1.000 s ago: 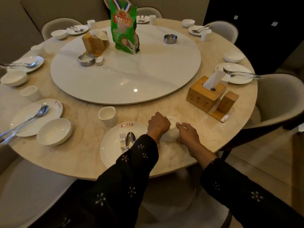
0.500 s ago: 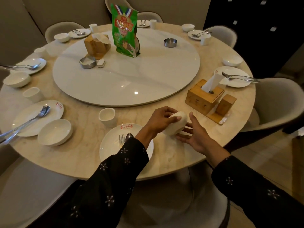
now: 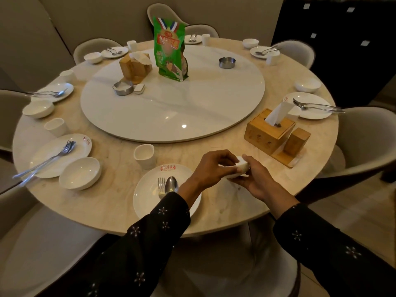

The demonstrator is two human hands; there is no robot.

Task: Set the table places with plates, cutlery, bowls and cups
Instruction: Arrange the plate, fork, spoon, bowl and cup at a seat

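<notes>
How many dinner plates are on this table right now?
7 plates: one nearest the camera, two at left, three along the far edge, one at right. Another could hide behind the green bag.

Near place setting at a round table (image 3: 107, 202)

A fork (image 3: 161, 186) and spoon (image 3: 171, 185) lie on the near plate (image 3: 147, 200); a cup (image 3: 144, 155) stands just beyond it, a bowl (image 3: 240, 168) held to its right, the tissue box (image 3: 267, 133) farther right.
</notes>
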